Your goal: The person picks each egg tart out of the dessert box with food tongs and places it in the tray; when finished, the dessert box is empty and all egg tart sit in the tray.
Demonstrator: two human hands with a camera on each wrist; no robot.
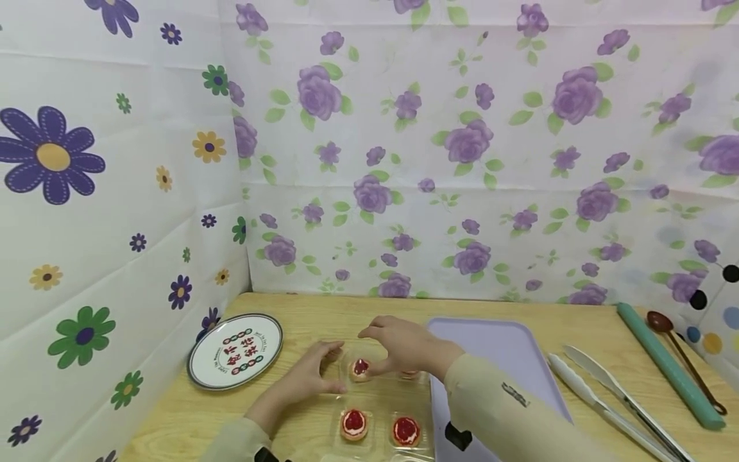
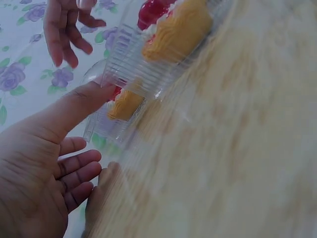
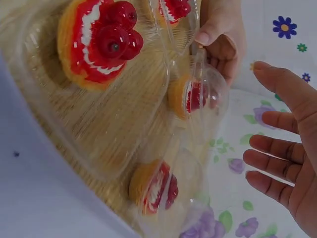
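Several small tarts with red fruit and white cream sit in clear plastic boxes on the table. My left hand (image 1: 306, 380) is at the left side of the back-left box (image 2: 114, 124), its thumb at the edge and its fingers apart. Inside that box is a tart (image 1: 360, 368). Clear domes cover the back tarts (image 3: 154, 187) in the right wrist view. My right hand (image 1: 408, 350) is raised over the back boxes with spread fingers and holds nothing. Nearer to me are two more tarts, one at left (image 1: 353, 424) and one at right (image 1: 406, 431).
A white plate (image 1: 215, 369) with red lettering lies at the left. Right of the boxes is a lilac tray (image 1: 491, 333), partly under my right forearm. Metal tongs (image 1: 618, 401), a green roll (image 1: 664, 359) and a brown ladle (image 1: 687, 356) lie further right. Patterned cloth walls stand behind and left.
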